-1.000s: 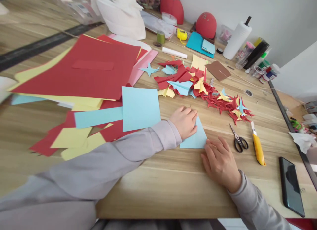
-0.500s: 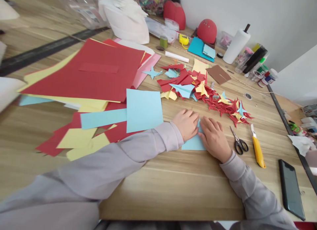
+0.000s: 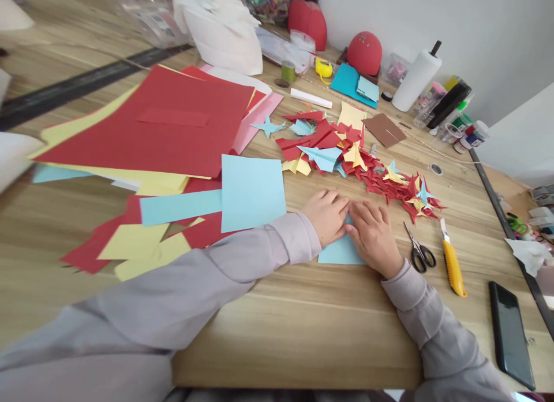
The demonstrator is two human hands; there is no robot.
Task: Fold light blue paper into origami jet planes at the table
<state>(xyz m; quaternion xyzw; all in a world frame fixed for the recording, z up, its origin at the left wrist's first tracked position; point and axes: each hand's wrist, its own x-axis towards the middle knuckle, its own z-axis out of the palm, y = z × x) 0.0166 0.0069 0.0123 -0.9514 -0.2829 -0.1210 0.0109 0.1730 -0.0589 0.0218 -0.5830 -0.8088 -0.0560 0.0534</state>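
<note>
A light blue sheet of paper [image 3: 338, 253] lies on the table in front of me, mostly covered by my hands. My left hand [image 3: 325, 217] bears down on its far left part, fingers curled together. From the right, my right hand [image 3: 375, 238] holds the same sheet, its thumb tip close to the left hand's fingers. A narrow strip of the blue paper shows between the two hands. The fingertips' exact grip is hidden. Just beyond the hands lies a heap of folded red, yellow and blue paper pieces [image 3: 346, 151].
Scissors [image 3: 421, 253], a yellow utility knife [image 3: 452, 264] and a phone [image 3: 512, 332] lie at the right. At the left are a blue square sheet [image 3: 253, 194] and large red sheets [image 3: 173, 142] over yellow ones. A white bottle [image 3: 416, 81] stands at the back.
The right hand has shifted slightly left over the sheet, narrowing the gap to the left hand. The left hand stays nearly in place. The view has moved slightly.
</note>
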